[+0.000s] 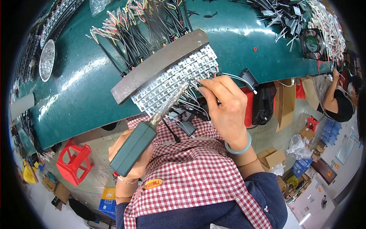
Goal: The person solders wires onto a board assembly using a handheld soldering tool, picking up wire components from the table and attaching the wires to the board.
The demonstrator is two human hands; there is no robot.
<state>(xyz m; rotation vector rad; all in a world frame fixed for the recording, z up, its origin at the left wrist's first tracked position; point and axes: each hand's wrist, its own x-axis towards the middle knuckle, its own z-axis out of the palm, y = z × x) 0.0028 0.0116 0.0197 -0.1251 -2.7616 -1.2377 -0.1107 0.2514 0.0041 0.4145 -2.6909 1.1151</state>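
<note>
My left hand (140,165) is closed around the dark green handle of a soldering iron (133,149). Its long metal barrel slants up to the right, with the tip at the near edge of a panel of white circuit board strips (164,84). Just right of that tip, the thumb and fingers of my right hand (229,108) are pinched together at the board edge. They appear to hold a thin wire (199,87), partly hidden by the fingertips. A curved grey metal bar (160,65) lies across the panel's far side. White wires with black connectors (187,128) hang from its near edge.
Black cables with stripped coloured ends (126,42) lie beyond the bar on the green table (236,38). A round metal dish (47,60) is at left, a small fan (313,44) at far right. A red stool (74,162) stands below; another person (339,101) sits at right.
</note>
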